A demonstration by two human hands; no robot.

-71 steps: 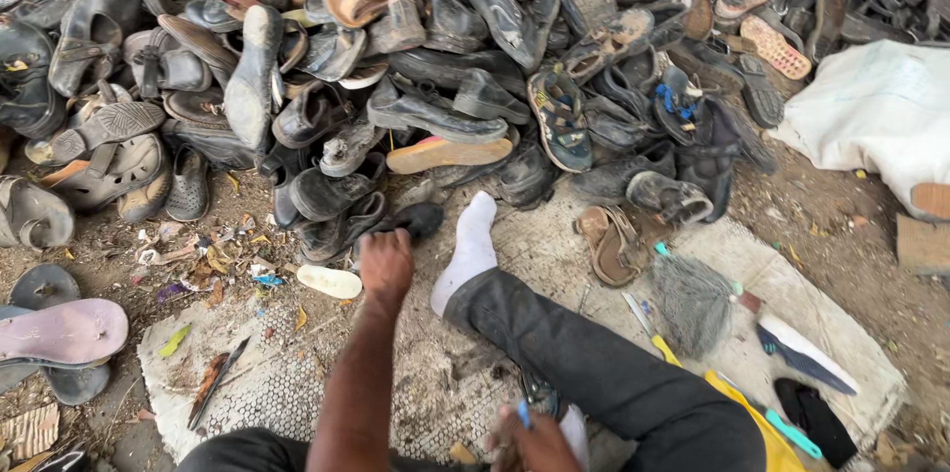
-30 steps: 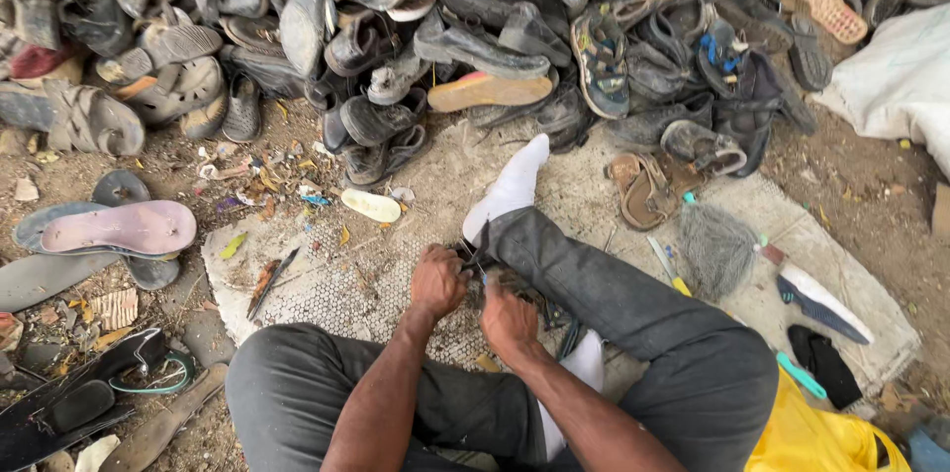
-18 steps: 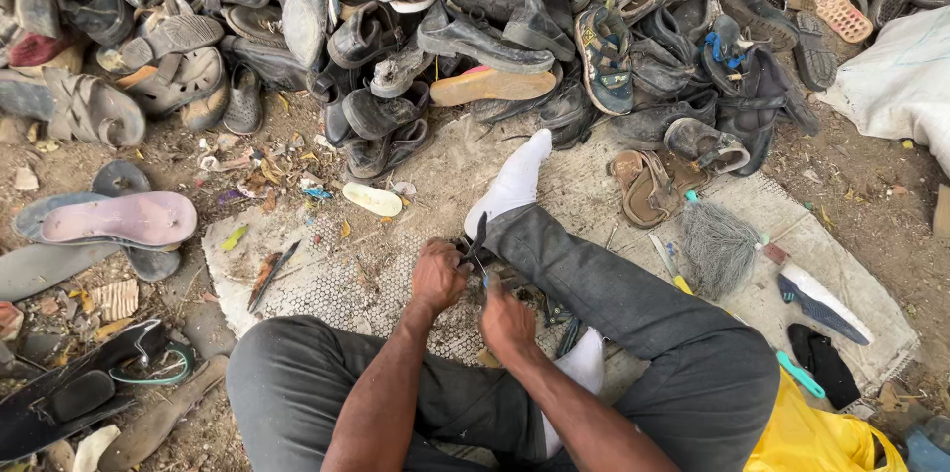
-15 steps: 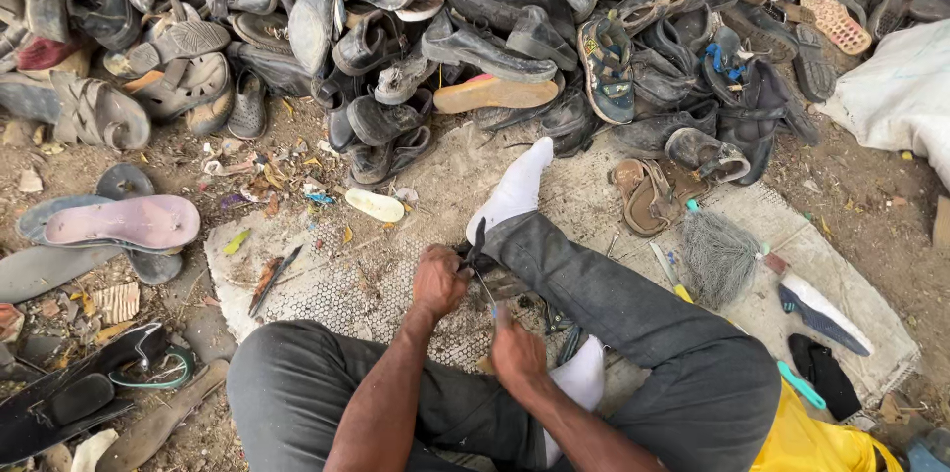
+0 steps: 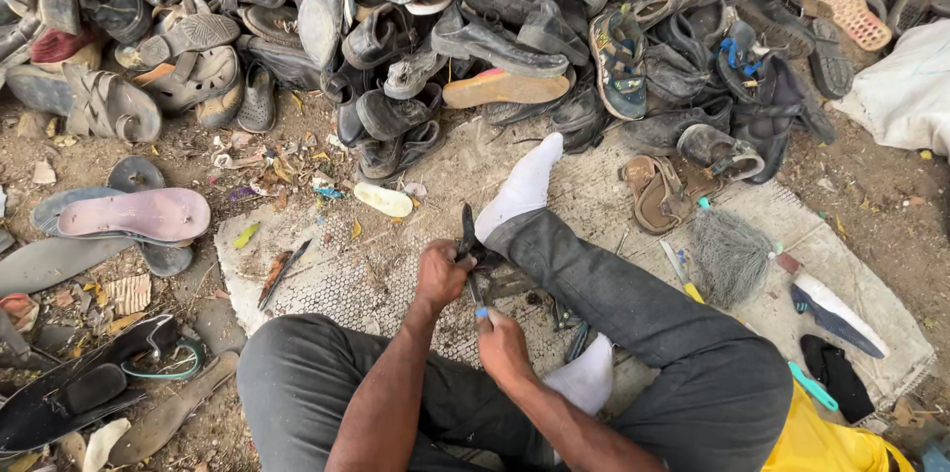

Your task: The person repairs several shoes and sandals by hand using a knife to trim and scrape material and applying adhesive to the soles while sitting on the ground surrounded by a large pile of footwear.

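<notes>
Gripping is being done by both hands at once, low between the knees. The left hand is being kept closed, fingers curled tight around a dark shoe piece whose narrow end is sticking up just beyond the knuckles. The right hand is being held just nearer than it, fingers wrapped together round a small tool with a bluish handle; its tip is being pressed toward the dark piece, though the exact contact point is hidden.

The dark piece is judged to be light, thin and somewhat flexible, probably worn rubber or leather, likely dusty rather than slick. A firm pinch close to the worked spot is judged best, since a hold farther out would let it bend.

Just beyond the fingers, a white-socked foot is being rested on a pale mat. To the right of the hands, a grey brush and a knife are lying on the mat. To the left, a pink sole is lying on the dirt. Farthest out, a heap of old shoes is being kept piled across the top.
</notes>
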